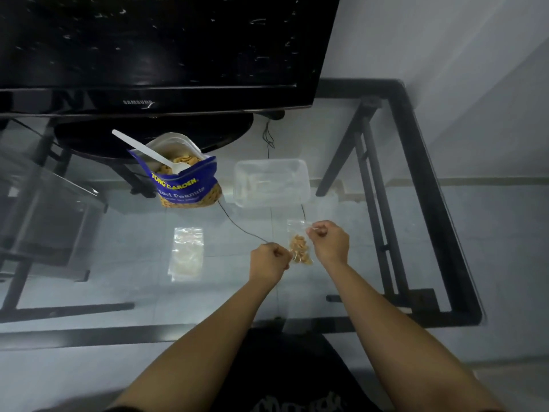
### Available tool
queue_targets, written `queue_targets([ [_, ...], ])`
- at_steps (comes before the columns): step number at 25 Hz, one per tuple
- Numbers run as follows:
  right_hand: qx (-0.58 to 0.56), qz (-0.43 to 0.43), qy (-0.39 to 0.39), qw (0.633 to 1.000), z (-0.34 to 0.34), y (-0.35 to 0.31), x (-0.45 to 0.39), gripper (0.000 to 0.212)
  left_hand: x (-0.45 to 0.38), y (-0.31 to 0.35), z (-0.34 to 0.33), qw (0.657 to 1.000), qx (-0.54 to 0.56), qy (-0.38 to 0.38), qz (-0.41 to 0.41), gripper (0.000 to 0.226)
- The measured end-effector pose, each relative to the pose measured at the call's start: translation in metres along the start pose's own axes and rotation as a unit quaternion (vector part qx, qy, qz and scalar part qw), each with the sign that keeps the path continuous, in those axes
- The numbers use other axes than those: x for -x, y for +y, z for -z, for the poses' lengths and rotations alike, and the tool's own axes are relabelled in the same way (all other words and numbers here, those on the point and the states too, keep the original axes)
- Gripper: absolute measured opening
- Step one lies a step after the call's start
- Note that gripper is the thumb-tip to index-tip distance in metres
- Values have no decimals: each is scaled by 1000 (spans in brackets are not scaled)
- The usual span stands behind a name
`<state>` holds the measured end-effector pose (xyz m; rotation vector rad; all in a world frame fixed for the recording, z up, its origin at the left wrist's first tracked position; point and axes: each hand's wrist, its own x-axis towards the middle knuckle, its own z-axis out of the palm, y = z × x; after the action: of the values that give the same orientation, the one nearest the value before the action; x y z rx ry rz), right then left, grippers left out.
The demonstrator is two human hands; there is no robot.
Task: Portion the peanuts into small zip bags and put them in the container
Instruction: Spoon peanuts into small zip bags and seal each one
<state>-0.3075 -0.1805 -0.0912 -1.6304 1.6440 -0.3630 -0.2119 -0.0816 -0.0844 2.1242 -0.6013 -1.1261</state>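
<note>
Now crinkly clear zip bag (pixel 298 243) between hands

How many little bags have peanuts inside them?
1. The filled zip bag is pinched between the left hand and right hand. The stack of zip bags looks empty; I see none in the container.
</note>
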Motion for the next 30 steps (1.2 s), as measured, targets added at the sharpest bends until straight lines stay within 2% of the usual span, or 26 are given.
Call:
queue_targets([
  [5, 21, 3, 14, 1000, 2, -8, 2, 27, 5, 3, 13, 999, -36, 24, -18, 25],
  [8, -2, 102, 53, 993, -7, -28, 15, 21, 10, -4, 50, 992, -23, 99, -72, 19],
  [11, -20, 234, -10, 972, -46, -57, 41, 16, 8, -32, 101, 971, -48, 213, -95, 15],
  [14, -2, 272, -110, 956, -92, -78, 62, 22, -3, -64, 143, 958, -88, 266, -66, 22],
  [18, 106, 267, -194, 938, -136, -100, 75, 41, -20, -88, 170, 964, -125, 233, -24, 45],
  [21, 162, 262, -200, 930, -150, -106, 74, 42, -30, -94, 171, 972, -145, 186, -8, 55],
  [25, 120, 277, -190, 934, -153, -106, 76, 17, -33, -100, 170, 972, -120, 195, -57, 34],
  [28, 56, 270, -206, 939, -151, -102, 80, 11, -32, -103, 174, 973, -92, 188, -99, 19],
  [30, -13, 230, -208, 951, -149, -100, 80, 9, -29, -102, 180, 977, -43, 170, -119, 12],
])
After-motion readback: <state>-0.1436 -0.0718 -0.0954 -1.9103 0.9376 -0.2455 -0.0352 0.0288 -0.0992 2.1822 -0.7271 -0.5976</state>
